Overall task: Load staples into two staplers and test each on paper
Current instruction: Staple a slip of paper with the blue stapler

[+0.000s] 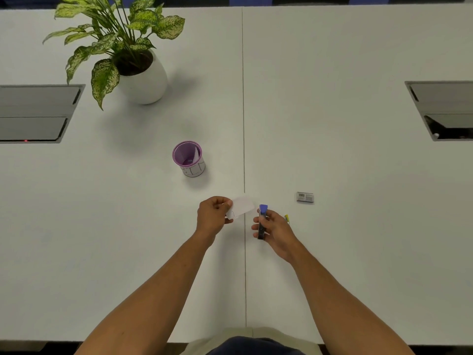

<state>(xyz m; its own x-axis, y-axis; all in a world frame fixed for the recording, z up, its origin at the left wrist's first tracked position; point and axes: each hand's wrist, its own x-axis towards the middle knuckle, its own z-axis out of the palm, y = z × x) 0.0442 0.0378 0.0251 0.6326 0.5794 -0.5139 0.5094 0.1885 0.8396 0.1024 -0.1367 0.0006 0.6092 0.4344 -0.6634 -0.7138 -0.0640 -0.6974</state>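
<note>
With the left hand point(214, 216) pinching the paper slip point(242, 204) just left of the blue stapler point(262, 221) gripped in the right hand point(275, 231), the slip's edge probably needed feeding squarely between the jaws before squeezing.

We have one view only, from a wide-angle camera worn on the head, looking forward and steeply down onto the table point(345, 60). It sits close above both forearms (they enter from the bottom edge), with the near table edge below and the far edge at the top.
</note>
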